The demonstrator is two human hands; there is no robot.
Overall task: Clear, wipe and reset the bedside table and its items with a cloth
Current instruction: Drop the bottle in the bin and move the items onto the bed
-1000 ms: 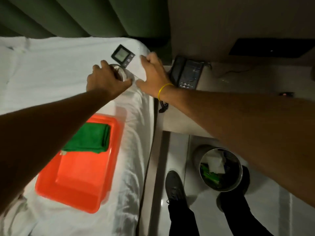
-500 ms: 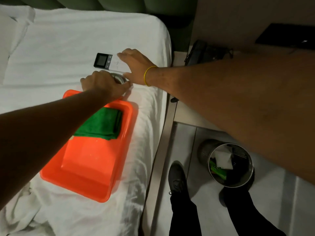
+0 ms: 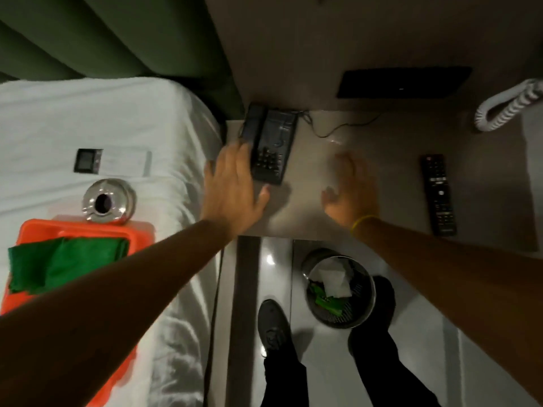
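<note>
The beige bedside table (image 3: 382, 148) carries a black telephone (image 3: 271, 142) at its left end and a black TV remote (image 3: 439, 193) at its right. My left hand (image 3: 235, 189) is open, fingers spread, touching the phone's near left side. My right hand (image 3: 349, 189) is blurred, open and empty over the table's middle. On the white bed (image 3: 88, 118) lie a white remote with a small screen (image 3: 111, 161) and a metal ashtray (image 3: 109, 204). A folded green cloth (image 3: 61, 264) rests in the orange tray (image 3: 141, 233) on the bed.
A metal waste bin (image 3: 340, 292) with paper and green scraps stands on the tiled floor below the table, beside my shoes (image 3: 274, 327). A white coiled cord (image 3: 505, 107) hangs at the far right. A green padded headboard (image 3: 117, 39) rises behind the bed.
Both hands left the ashtray and white remote on the bed and swung right to the bedside table. The view turned right with them.
</note>
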